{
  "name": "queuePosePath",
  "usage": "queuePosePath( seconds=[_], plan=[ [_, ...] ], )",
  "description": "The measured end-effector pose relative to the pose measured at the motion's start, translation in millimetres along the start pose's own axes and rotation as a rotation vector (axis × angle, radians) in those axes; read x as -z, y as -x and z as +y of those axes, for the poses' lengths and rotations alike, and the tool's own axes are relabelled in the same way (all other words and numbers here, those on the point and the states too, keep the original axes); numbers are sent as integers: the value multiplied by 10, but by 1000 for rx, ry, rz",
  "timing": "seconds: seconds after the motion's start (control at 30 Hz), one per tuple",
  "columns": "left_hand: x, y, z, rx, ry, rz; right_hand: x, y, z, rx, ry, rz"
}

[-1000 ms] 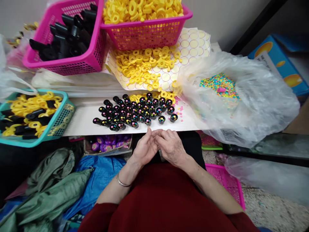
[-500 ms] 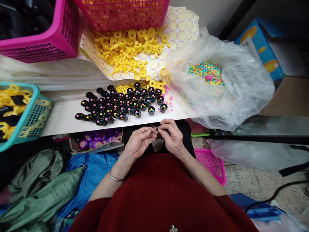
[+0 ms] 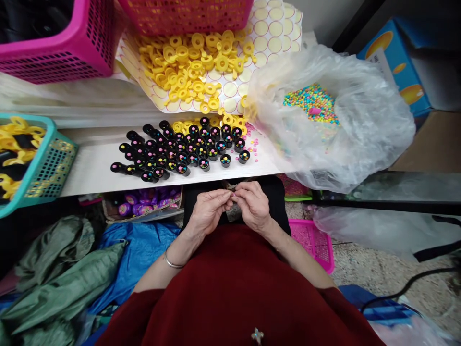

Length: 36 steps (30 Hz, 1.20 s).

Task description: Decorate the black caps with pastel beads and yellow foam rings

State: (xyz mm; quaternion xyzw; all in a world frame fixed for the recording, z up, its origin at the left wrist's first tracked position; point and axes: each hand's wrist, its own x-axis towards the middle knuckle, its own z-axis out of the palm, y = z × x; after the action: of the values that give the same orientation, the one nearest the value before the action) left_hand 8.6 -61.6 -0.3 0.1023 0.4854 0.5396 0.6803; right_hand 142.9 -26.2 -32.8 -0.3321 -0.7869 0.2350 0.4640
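Note:
My left hand [image 3: 207, 211] and my right hand [image 3: 255, 205] meet over my lap, just below the white shelf's edge [image 3: 93, 173]. Their fingertips pinch a small thin piece [image 3: 231, 195] between them; it is mostly hidden and I cannot tell what it is. Directly above my hands, several black tubes [image 3: 180, 154] stand upright on the shelf, each with coloured beads inside. Behind the tubes, loose yellow rings [image 3: 194, 62] lie on a sheet of round stickers [image 3: 273, 33].
A clear plastic bag [image 3: 360, 125] of pastel beads [image 3: 311, 101] lies at the right. Pink baskets [image 3: 86, 48] stand at the back, and a teal basket [image 3: 54, 168] with yellow and black parts at the left. Green and blue cloth [image 3: 72, 278] and a pink tray [image 3: 313, 240] lie below.
The view has tilted down and shifted, so the baskets have slid toward the top. My hands stayed together in my lap, the fingertips working the small piece and now closed tighter on it.

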Motion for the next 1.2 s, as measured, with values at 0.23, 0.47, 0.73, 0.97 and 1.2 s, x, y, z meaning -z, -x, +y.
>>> queuePosePath(
  seconds=[0.23,0.47,0.73,0.97,1.2],
  plan=[
    [196,-71,1,336,29,-126,42,-63,-40,86,-138,-86],
    [403,49,324,211,-95,-150,45,-93,8,149,-96,-128],
    [1152,-326,1946,-565,-367,482,285,-260,1002,8,295,156],
    [1604,-944,2242,-580,-845,758,225,-287,1219,-34,464,151],
    [1588,-1012,2170,-538,-992,753,218,-274,1209,-91,513,135]
  ],
)
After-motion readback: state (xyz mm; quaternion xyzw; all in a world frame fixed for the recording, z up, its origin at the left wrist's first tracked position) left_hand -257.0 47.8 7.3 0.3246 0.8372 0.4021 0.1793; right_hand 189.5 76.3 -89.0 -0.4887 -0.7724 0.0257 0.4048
